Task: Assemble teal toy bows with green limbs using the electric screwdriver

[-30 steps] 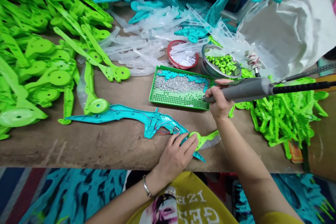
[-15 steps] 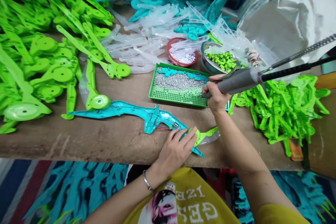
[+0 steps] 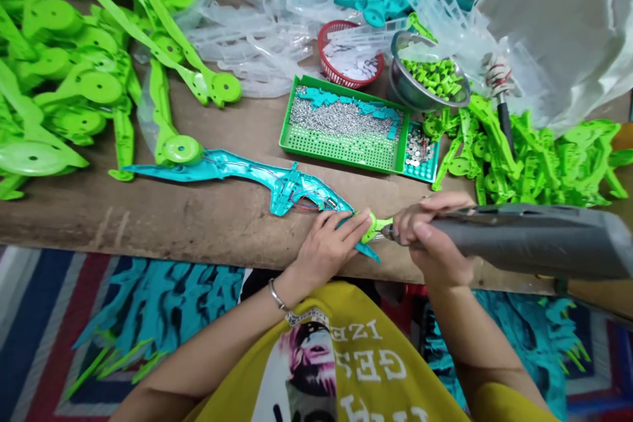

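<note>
A blue plastic toy bow half lies with its open inside facing up, thin wires running along it. One green limb piece sits at its left part and another, smaller green piece is at its right end. My left hand is laid over that right end, fingers together and slightly bent, holding it against the table; the thumb is hidden. In my right hand is a grey power screwdriver, gripped near its nose. Its tip points left at the right green piece, close to my left fingertips.
A green tray of small screws and blue bits stands behind, beside a red basket of white pieces and a metal bowl of green parts. Green parts heap up at left and right. Clear plastic pieces lie behind.
My right hand has brought the screwdriver from the tray down and toward me, to the bow's right end. My left hand stays on the bow. The view has tilted downward.
</note>
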Tool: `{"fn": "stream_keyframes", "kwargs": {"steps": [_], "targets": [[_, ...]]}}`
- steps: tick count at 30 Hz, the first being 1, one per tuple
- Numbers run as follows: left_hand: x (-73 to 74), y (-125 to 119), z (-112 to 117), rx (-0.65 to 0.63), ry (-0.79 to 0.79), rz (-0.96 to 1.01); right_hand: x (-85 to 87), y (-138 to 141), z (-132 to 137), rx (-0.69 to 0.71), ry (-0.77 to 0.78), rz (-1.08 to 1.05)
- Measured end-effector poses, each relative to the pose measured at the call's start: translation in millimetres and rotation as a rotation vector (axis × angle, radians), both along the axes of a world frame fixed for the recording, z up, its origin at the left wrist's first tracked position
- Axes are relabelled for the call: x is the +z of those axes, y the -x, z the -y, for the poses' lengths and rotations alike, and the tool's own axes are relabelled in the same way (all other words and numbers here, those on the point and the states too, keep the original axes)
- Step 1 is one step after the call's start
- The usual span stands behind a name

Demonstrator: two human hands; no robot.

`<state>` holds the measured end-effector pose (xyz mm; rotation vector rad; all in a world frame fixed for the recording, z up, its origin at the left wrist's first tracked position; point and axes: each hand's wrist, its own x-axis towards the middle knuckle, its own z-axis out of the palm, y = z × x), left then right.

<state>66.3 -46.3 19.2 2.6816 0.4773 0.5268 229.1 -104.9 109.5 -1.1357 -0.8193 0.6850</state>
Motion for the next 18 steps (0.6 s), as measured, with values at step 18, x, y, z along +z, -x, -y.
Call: {"fn": "stream_keyframes", "kwargs": {"steps": [18], "targets": [[1.2,-2,-1,0.014,0.011,0.024,-30.3,7,18,0.094,0.150,0.075]]}}
